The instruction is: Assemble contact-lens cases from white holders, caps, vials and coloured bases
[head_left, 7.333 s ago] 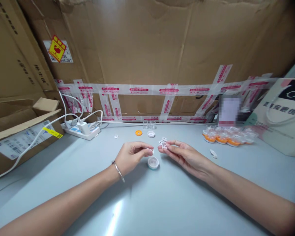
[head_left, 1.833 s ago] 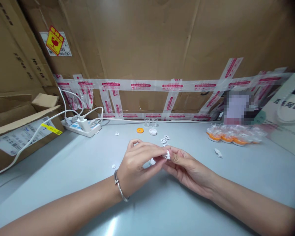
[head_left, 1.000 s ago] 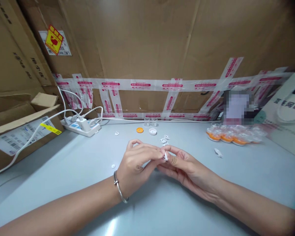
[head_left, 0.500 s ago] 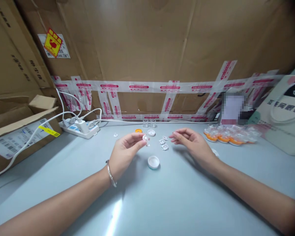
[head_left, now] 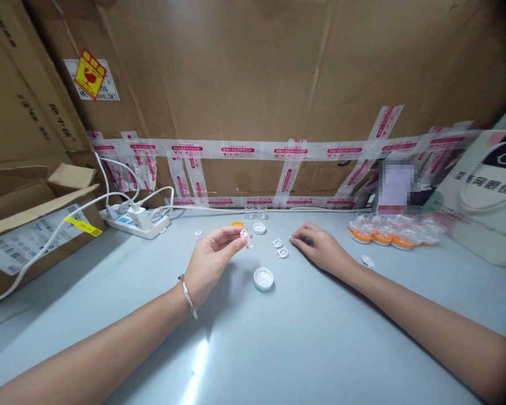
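Observation:
My left hand [head_left: 213, 256], wearing a silver bangle, is closed in a pinch and holds a small white plastic part [head_left: 245, 235] above the table. To the right, my right hand [head_left: 322, 246] rests low, thumb and forefinger pinched on a small white piece [head_left: 290, 238], mostly covered by the fingertips. Between the hands lie two flat white openwork pieces [head_left: 277, 243]. A round white cap [head_left: 263, 271] with a greenish lower edge sits nearer me, and a smaller white round cap [head_left: 259, 225] lies farther back. An orange ring [head_left: 237, 224] shows partly behind my left fingers.
Two clear small cups [head_left: 262, 212] stand by the taped cardboard [head_left: 253, 84]. A cluster of clear, orange-based containers [head_left: 392, 236] is at right beside a bag [head_left: 480, 225]. One white piece [head_left: 367, 261] lies near my right forearm. A power strip [head_left: 145, 225] and open box [head_left: 37, 236] are left.
My right hand has lowered to the table and closed on a small white piece; the rearmost openwork piece no longer shows in its spot. My left hand has shifted slightly left with its part.

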`<state>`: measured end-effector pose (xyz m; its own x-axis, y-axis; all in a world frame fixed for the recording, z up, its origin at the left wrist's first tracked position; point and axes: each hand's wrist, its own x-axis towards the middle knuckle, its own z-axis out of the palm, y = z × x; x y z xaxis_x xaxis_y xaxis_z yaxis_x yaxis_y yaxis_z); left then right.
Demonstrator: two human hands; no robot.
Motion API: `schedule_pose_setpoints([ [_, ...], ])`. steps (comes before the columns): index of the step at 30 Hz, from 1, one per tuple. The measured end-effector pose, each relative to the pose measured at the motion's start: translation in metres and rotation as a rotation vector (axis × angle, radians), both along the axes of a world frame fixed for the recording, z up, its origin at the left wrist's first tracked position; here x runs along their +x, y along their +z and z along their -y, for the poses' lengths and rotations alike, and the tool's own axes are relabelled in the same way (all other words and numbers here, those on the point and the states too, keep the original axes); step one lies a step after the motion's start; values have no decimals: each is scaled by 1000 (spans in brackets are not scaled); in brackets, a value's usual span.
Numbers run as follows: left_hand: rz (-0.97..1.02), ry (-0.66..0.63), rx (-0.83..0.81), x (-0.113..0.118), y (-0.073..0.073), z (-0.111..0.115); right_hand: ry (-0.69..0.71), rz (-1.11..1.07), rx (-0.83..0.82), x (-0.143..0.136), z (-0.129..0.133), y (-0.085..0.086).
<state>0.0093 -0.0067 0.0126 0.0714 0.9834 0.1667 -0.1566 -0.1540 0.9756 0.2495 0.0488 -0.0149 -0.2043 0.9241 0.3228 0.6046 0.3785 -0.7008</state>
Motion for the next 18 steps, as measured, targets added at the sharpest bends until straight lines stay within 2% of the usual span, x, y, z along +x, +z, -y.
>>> schedule_pose_setpoints([
  [3, -20, -14, -4, -2, -2, -2, -15, -105, -101, -4, 10, 11],
  [5, -43, -55, -19, -1, -4, -1, 37, -215, -194, -13, 23, 20],
  [6, -54, -85, -26, 1, -5, 0, 77, -295, -251, -18, 30, 24],
  [9, -71, -185, -63, 7, -6, 6, 191, -733, -539, -35, 53, 33],
  [11, -64, -246, -87, 11, -6, 10, 226, -852, -623, -43, 64, 36],
  [14, -51, -303, -92, 15, -5, 15, 265, -883, -632, -48, 72, 36],
  [18, -41, -288, -102, 16, -4, 16, 236, -835, -567, -49, 74, 33],
])
